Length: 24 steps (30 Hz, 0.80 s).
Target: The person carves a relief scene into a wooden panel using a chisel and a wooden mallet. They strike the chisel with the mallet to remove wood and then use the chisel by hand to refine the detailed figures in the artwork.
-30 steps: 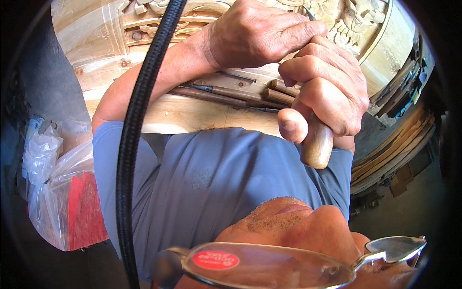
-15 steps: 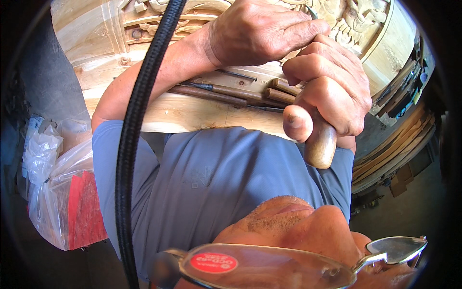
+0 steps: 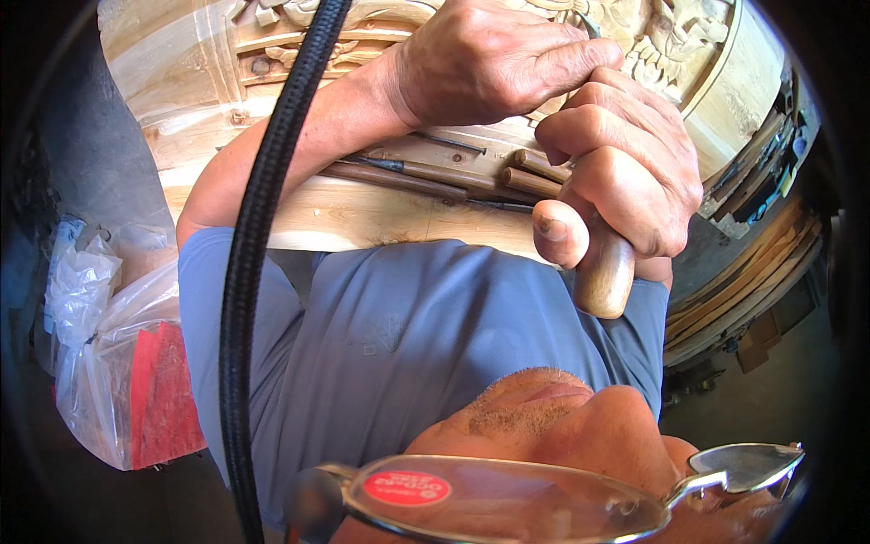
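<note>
A carving chisel with a smooth wooden handle is held in my right hand. My right fingers wrap around the handle, and its rounded end sticks out below the fist. My left hand is closed near the blade end, its thumb and fingers meeting my right knuckles. A small piece of metal blade shows past the left fingers; the cutting edge cannot be made out. Both hands are over a pale wood panel with carved relief, which they partly cover.
Several wooden-handled chisels lie on the pale wooden bench close to my body. A black braided cable crosses the left side. Clear plastic bags with something red are at left. Stacked boards stand at right.
The hands and chisel keep nearly the same pose. The whole picture has shifted very slightly to the right.
</note>
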Available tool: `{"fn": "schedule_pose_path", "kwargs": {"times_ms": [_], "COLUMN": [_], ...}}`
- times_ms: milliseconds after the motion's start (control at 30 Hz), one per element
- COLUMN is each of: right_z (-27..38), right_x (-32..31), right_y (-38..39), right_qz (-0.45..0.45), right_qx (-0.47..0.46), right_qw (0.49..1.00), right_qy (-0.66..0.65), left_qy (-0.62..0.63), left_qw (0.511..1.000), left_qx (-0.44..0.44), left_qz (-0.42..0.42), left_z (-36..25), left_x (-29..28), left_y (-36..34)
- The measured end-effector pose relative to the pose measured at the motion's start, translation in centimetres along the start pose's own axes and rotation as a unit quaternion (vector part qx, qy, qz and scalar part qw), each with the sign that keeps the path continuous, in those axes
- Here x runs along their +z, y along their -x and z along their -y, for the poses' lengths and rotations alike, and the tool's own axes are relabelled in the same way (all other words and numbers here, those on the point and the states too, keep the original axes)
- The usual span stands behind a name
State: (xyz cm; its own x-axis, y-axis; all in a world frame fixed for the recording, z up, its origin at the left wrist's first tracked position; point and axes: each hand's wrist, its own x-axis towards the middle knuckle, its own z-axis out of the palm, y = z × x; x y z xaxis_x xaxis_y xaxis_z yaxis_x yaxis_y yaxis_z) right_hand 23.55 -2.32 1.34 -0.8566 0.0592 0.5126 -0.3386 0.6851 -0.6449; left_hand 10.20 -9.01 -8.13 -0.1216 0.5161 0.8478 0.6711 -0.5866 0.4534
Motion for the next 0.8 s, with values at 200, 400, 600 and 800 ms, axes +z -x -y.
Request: {"fn": "schedule_pose_path", "kwargs": {"times_ms": [200, 400, 600, 800], "right_z": [-0.5, -0.8, -0.5, -0.1], "right_x": [0.3, -0.6, -0.9, -0.9], "right_y": [0.1, -0.1, -0.2, 0.1], "right_qz": [-0.002, 0.043, 0.059, 0.062], "right_qx": [-0.01, -0.026, -0.018, -0.014], "right_qw": [1.0, 0.998, 0.998, 0.998], "right_qy": [-0.03, -0.039, -0.025, -0.001], "left_qy": [-0.022, -0.027, -0.043, -0.037], "left_qw": [1.0, 1.0, 0.998, 0.999], "left_qx": [0.001, 0.01, 0.032, 0.031], "left_qz": [0.006, -0.005, -0.012, -0.024], "left_z": [0.1, 0.2, 0.7, 0.6], "left_x": [-0.3, 0.0, 0.4, 0.7], "left_y": [0.3, 0.2, 0.5, 0.6]}}
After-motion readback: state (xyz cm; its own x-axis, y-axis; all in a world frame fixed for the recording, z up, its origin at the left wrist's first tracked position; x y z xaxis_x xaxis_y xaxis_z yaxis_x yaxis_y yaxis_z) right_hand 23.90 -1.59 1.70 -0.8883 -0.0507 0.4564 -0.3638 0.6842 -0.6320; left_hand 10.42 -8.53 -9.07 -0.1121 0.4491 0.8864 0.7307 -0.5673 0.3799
